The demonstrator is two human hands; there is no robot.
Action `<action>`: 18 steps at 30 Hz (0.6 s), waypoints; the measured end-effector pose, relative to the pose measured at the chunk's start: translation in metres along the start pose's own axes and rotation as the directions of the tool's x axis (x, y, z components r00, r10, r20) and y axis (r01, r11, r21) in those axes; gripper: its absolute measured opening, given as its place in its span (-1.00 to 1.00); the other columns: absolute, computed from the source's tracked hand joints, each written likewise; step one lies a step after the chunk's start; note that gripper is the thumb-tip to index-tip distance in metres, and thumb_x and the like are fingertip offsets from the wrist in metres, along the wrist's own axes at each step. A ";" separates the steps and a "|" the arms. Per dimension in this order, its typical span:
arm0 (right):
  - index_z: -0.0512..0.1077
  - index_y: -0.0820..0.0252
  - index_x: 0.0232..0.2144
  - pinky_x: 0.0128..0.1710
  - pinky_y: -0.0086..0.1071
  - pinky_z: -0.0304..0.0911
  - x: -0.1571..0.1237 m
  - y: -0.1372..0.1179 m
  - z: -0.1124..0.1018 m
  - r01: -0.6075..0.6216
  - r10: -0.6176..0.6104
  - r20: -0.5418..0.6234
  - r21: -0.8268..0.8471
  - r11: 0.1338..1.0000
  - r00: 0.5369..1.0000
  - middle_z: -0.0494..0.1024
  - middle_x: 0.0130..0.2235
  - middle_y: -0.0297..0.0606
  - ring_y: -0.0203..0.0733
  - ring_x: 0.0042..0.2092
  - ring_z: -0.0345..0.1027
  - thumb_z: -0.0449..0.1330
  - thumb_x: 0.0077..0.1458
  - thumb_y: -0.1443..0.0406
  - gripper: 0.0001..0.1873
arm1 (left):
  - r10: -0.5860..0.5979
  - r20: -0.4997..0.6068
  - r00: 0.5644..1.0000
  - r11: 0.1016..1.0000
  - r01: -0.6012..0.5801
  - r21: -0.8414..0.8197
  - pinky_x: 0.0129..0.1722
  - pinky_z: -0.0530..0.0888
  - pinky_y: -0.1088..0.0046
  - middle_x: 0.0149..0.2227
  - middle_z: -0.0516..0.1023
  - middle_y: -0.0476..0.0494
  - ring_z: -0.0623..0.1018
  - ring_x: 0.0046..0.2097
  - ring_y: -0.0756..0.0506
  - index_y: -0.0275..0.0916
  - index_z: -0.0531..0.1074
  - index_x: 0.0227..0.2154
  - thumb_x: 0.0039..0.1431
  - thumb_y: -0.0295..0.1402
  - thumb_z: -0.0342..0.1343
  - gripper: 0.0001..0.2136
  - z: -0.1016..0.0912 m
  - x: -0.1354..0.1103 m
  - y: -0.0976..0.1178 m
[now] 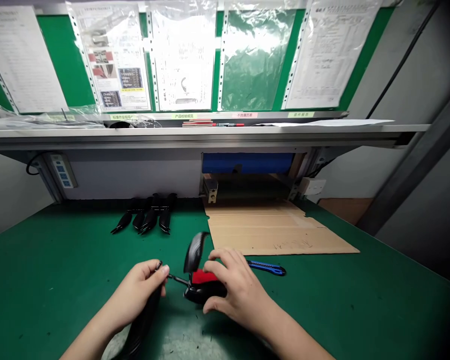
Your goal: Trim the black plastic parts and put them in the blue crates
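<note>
My left hand [144, 285] is closed, thumb and fingers pinching the end of a thin black plastic stem [178, 279]. A long glossy black curved piece [140, 325] hangs below that hand. The stem runs right to a second black curved piece [195, 252] that stands up, and to a rounded black part with a red top [204, 276]. My right hand [238, 285] is curled around the right end of this black-and-red part, thumb below and fingers above. Its exact kind does not show, and the palm hides its far end.
Several similar black curved pieces [150, 215] lie at the back left of the green table [60, 280]. A flat cardboard sheet [262, 230] lies at the back, with a blue utility knife [268, 267] at its front edge. Above runs a shelf [153, 135] with papers.
</note>
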State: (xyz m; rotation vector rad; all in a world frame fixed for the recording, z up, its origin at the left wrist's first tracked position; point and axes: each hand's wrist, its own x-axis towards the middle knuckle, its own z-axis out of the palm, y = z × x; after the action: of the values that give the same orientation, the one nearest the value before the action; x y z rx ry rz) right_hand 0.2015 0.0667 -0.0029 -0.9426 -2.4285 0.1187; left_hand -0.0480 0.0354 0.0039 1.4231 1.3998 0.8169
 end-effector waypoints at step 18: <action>0.30 0.13 -0.36 -0.44 -0.43 0.07 0.005 0.008 0.007 -0.463 0.464 -0.005 0.029 0.886 0.886 0.46 -0.40 -0.39 -0.19 -0.40 0.30 0.33 0.04 0.25 -0.75 | -0.155 -0.022 0.988 0.889 0.129 -0.440 -0.52 0.10 0.54 -0.53 0.38 -0.03 0.18 -0.53 0.03 -0.27 0.34 -0.46 0.14 0.04 0.01 -0.59 0.029 0.006 -0.013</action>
State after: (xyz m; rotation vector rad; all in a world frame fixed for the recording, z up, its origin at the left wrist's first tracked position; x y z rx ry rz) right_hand 0.1999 0.0769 -0.0092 -1.4917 -2.1360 0.3143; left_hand -0.0251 0.0348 -0.0186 0.9456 1.2448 1.0079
